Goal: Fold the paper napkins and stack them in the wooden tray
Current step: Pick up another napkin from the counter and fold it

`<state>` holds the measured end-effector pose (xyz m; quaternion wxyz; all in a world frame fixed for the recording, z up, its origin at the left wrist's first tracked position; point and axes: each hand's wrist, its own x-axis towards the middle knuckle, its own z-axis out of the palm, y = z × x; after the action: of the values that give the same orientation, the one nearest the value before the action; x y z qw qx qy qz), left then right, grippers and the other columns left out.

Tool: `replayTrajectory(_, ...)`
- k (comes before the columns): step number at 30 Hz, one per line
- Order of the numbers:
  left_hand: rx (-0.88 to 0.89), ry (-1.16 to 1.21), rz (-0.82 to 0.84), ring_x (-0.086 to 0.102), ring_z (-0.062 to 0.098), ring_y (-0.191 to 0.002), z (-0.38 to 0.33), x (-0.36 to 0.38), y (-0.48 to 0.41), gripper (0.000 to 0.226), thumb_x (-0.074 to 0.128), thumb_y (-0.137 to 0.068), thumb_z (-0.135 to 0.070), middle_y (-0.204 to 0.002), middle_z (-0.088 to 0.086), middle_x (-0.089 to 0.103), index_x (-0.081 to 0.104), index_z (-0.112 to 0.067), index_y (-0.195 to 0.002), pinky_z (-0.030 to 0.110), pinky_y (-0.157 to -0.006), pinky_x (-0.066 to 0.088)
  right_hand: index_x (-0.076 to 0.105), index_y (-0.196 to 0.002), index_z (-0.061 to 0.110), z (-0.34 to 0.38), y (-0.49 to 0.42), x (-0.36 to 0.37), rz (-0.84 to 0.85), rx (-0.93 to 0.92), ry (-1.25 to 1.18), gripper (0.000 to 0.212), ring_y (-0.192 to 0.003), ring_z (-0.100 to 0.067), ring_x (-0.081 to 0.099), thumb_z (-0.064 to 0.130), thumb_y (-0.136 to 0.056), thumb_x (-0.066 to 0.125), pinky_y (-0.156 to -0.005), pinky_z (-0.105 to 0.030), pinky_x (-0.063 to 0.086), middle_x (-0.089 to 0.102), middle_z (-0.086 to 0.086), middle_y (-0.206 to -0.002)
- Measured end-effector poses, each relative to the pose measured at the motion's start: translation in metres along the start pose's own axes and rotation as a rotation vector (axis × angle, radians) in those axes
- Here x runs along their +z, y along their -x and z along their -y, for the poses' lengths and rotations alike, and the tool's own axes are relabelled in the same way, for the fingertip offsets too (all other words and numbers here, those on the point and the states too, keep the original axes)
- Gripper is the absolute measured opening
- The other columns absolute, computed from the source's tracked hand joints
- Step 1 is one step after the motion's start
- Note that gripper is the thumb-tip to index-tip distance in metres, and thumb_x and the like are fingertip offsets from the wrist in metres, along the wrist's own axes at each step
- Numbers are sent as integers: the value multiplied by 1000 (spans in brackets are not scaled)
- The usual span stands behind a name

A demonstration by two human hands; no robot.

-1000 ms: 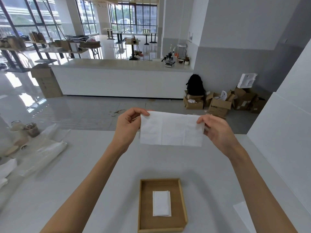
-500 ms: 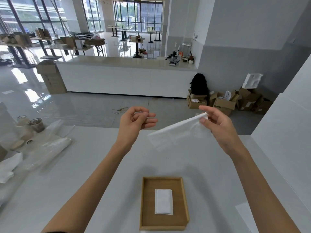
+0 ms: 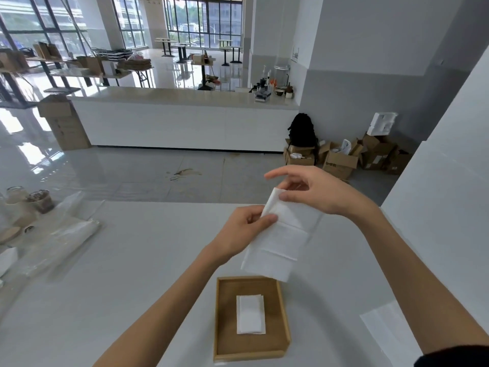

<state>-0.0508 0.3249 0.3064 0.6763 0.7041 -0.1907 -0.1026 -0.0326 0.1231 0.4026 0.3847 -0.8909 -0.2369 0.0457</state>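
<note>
Above the white table [image 3: 148,260], both hands are meeting at the top end of a paper napkin [image 3: 277,242], which is hanging lengthwise in the air with its lower edge dangling just over the far rim of the wooden tray [image 3: 219,321]. The left hand [image 3: 240,231] is pinching the napkin's upper left corner between thumb and curled fingers, and the right hand [image 3: 315,192] is holding the upper edge with its thumb pressing on the paper while the index finger is sticking out straight and free. Inside the tray, a small stack of folded napkins [image 3: 250,317] is lying flat near the middle, with bare wood showing all around it. Off to the right, near the right forearm, a flat white sheet [image 3: 389,329] is lying on the table, well apart from the tray. Along the left edge, crumpled clear plastic bags [image 3: 63,234] are spreading across the tabletop, with two jars [image 3: 29,200] standing beyond them. Nothing is lying between the tray and the hands. Past the table, a long white counter [image 3: 180,120] is crossing the room, and open cardboard boxes [image 3: 344,157] are sitting on the floor by the grey wall, with a black backpack [image 3: 301,129] resting on one of them.
</note>
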Motion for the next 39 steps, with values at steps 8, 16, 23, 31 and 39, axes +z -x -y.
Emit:
replayTrajectory(8, 1, 298, -252, 76, 26, -99, 2, -14, 17, 22, 66, -96, -34, -108, 9, 79, 78, -18, -106, 31, -78, 62, 73, -116, 36, -31, 21, 42, -200, 116, -718, 36, -110, -15, 72, 58, -90, 60, -87, -25, 58, 75, 4, -120)
replayTrajectory(16, -27, 313, -295, 75, 29, -101, 5, -23, 24, 21, 65, -98, -24, -110, 12, 78, 75, -13, -113, 33, -79, 62, 75, -106, 19, -26, 5, 85, -477, 140, -788, 14, -95, -20, 76, 18, -93, 71, -83, -32, 63, 80, -2, -103)
replayTrajectory(23, -22, 319, -334, 74, 26, -103, -3, -24, 21, 27, 61, -99, -33, -111, 9, 77, 74, -13, -113, 35, -83, 61, 77, -100, 26, -24, 7, 81, -465, 141, -767, 11, -92, -15, 77, 19, -93, 71, -77, -24, 62, 81, 3, -101)
replayTrajectory(31, 22, 259, -407, 74, 21, -84, -7, -23, 11, 26, 59, -101, -32, -92, 7, 79, 80, -16, -95, 31, -74, 61, 77, -101, 23, -26, 9, 73, -467, 166, -801, 11, -92, -16, 77, 18, -92, 72, -75, -21, 60, 81, 2, -100)
replayTrajectory(39, 18, 264, -355, 75, 22, -91, -2, -19, 10, 31, 61, -99, -37, -100, 7, 79, 73, -13, -114, 34, -78, 62, 81, -93, 25, -22, 8, 65, -477, 160, -838, 12, -90, -15, 78, 15, -90, 74, -72, -18, 59, 81, 0, -98)
